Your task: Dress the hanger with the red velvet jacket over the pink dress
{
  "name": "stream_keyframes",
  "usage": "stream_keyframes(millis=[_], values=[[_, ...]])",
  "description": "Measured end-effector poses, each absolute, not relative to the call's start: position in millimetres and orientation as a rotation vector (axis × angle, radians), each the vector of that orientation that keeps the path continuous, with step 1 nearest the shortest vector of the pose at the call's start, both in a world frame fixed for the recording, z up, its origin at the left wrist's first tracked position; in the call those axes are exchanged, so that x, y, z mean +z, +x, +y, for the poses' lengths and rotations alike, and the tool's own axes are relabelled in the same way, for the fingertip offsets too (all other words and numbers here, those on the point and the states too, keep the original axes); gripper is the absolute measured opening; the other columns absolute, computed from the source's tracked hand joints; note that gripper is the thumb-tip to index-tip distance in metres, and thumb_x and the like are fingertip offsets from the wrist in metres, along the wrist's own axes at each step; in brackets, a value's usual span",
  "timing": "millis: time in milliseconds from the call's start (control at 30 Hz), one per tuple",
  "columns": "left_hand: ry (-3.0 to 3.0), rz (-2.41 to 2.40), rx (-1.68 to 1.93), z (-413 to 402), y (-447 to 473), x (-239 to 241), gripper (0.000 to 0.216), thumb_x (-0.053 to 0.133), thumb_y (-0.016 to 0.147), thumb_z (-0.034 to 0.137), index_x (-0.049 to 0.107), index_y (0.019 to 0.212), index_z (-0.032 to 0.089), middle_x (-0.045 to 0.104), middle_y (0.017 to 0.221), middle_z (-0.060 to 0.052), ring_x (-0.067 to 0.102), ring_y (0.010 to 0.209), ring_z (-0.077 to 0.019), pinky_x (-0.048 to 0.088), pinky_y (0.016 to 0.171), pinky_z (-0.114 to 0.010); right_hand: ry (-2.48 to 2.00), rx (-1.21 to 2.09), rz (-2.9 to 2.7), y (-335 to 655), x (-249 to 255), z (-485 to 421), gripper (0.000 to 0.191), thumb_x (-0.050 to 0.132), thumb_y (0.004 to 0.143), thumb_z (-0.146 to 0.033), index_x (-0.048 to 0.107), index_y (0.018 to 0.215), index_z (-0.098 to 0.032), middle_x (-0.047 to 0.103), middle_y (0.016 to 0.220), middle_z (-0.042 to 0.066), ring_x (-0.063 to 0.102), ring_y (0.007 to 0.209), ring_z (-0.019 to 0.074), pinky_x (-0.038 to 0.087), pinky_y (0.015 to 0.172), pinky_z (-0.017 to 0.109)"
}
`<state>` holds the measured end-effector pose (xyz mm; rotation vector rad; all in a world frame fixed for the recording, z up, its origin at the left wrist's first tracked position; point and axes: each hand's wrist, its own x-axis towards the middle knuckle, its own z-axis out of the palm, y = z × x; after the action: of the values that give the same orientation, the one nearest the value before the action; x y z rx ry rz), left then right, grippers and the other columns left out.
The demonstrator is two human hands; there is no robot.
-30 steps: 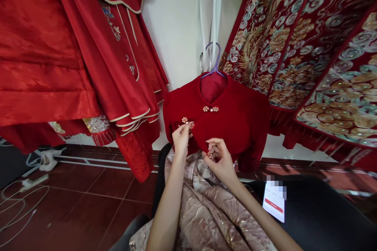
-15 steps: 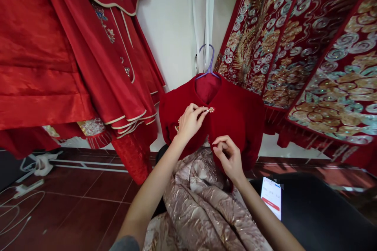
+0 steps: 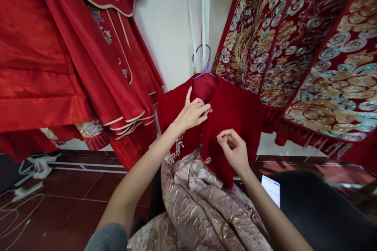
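Observation:
A short red jacket [image 3: 232, 106] hangs in front of me on a purple hanger [image 3: 207, 62]. At its upper front edge, the fingertips of my left hand [image 3: 193, 114] close on a beaded button [image 3: 210, 110], with one finger lifted away. To the right, my right hand [image 3: 234, 150] is closed in a pinch before the jacket; anything between its fingertips is too small to make out. Lower on the front edge sits another beaded ornament [image 3: 207, 160]. A dangling beaded trim [image 3: 178, 145] shows below my left forearm. Shiny pinkish-gold fabric [image 3: 200, 204] lies bunched under the jacket.
Red garments [image 3: 64, 55] hang at left, and embroidered red panels [image 3: 294, 55] at right. A phone [image 3: 271, 190] lies on a black seat [image 3: 318, 208]. White cables [image 3: 22, 217] and a power strip [image 3: 28, 191] are on the tiled floor at left.
One finger of my left hand has lifted off the beaded button. My right hand has shifted slightly right and up, still pinched. The jacket's lower front edge has swung, showing its lower ornament.

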<state>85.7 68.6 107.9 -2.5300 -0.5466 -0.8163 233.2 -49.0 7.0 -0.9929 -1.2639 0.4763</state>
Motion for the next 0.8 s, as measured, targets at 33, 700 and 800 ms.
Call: stream_keyframes(millis=[33,700,800], values=[[-2.499,-0.542,-0.825,70.4,86.0,106.9,0.022,0.042,0.093,0.023,0.064,0.091,0.021,0.062,0.074,0.001,0.057,0.084,-0.0165,0.002,0.118,-0.061,-1.024,0.436,-1.259,234.1,11.2,-45.8,0.012,0.059,0.086,-0.032,0.058,0.082,-0.021,0.040,0.056,-0.006,0.036,0.050,0.0104,0.031,0.050,0.024],[-1.943,-1.574,-1.289,94.4,7.6,114.7,0.056,0.051,0.077,0.011,0.048,0.133,0.015,0.051,0.133,-0.021,0.048,0.122,-0.0368,0.036,0.102,-0.053,-1.478,-0.540,-1.315,328.8,74.3,23.3,0.062,0.057,0.070,-0.012,0.049,0.131,-0.015,0.052,0.135,0.018,0.046,0.124,0.0314,0.035,0.104,0.046],[-2.061,-1.670,-1.402,118.1,-14.0,116.5,0.040,0.053,0.078,0.016,0.064,0.115,0.024,0.067,0.113,-0.008,0.061,0.106,-0.0289,0.046,0.091,-0.041,-1.493,-0.446,-1.310,368.3,81.5,29.1,0.045,0.056,0.071,-0.004,0.063,0.114,-0.012,0.066,0.110,0.018,0.058,0.103,0.0275,0.041,0.093,0.039]])
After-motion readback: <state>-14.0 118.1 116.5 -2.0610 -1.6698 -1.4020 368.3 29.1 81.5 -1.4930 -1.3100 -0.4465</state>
